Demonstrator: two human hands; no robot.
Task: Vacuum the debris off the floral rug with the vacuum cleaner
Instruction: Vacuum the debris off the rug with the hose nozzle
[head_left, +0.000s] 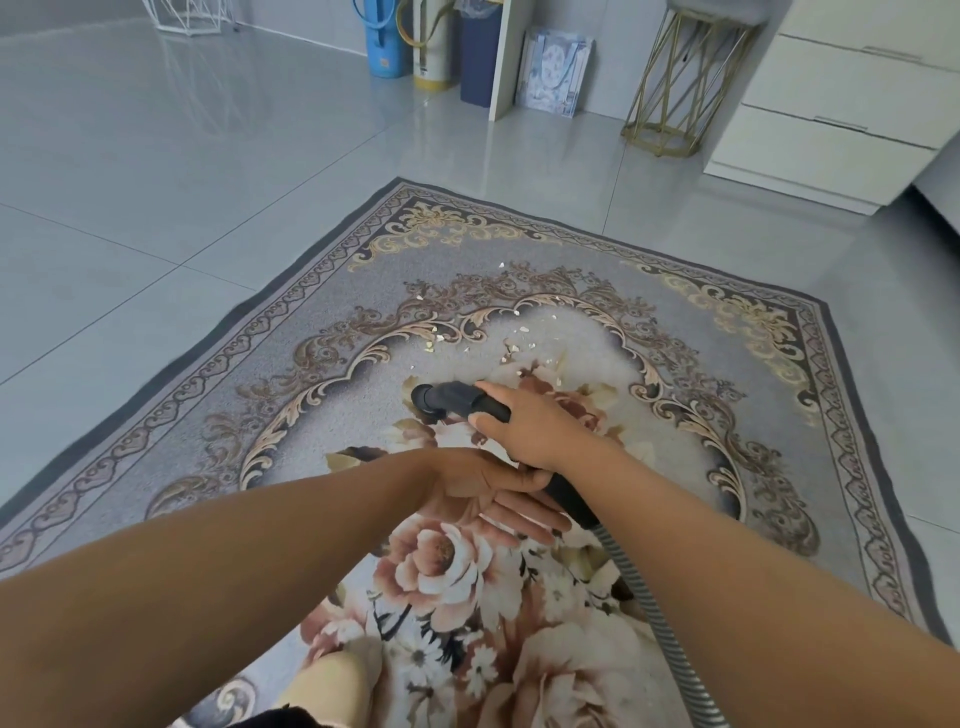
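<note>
Right hand (530, 421) grips black vacuum nozzle (447, 400), frame centre. Left hand (483, 493) just below, fingers straight. Debris (519, 344) on floral rug (311, 322), just above nozzle tip.

Your left hand (483, 493) and right hand (535, 421) are bare, forearms too; a pale beige slipper (332, 680) covers your foot, beside dark cloth (280, 719).
</note>
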